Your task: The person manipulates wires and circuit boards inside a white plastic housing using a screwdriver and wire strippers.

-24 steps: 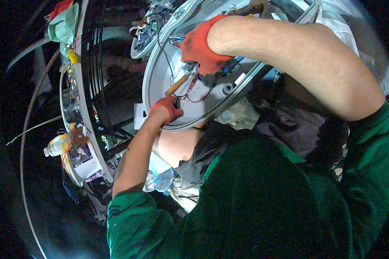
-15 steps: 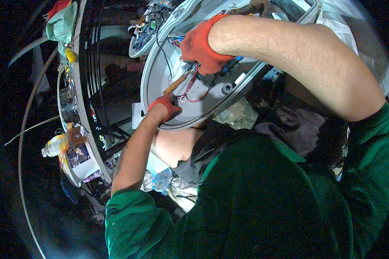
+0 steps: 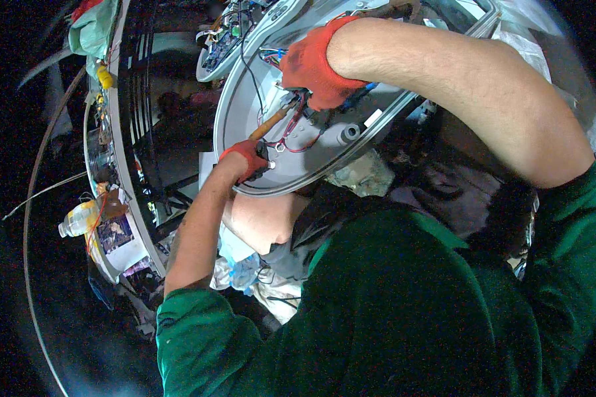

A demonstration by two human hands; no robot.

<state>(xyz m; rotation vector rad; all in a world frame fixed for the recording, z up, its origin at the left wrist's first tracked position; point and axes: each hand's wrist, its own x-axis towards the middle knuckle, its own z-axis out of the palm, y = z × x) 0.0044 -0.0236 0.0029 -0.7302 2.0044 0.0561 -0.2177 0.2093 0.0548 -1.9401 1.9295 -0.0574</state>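
My left hand (image 3: pixel 248 162), in a red glove with dark fingers, is closed at the lower end of a wooden-handled tool (image 3: pixel 269 123) inside a grey oval housing (image 3: pixel 308 169). The tool's upper end reaches under my right hand (image 3: pixel 318 69), also red-gloved, with curled fingers. What these fingers grip is hidden. Red and black wires (image 3: pixel 290 144) loop beside the handle, and more coloured wires (image 3: pixel 271 58) run under my right hand. A small grey cylinder (image 3: pixel 349 133) sits in the housing near its right rim.
A second grey housing holding circuit boards (image 3: pixel 222 53) lies above. On the left, a curved grey rail (image 3: pixel 120 126) runs beside a clear bottle (image 3: pixel 76 221), a yellow object (image 3: pixel 104 76) and green cloth (image 3: pixel 89 33). Crumpled bags (image 3: pixel 248 278) lie below the housing.
My left hand has shifted a little left, still at the handle. My right hand sits slightly higher and further right. The surrounding things appear slightly shifted up and left.
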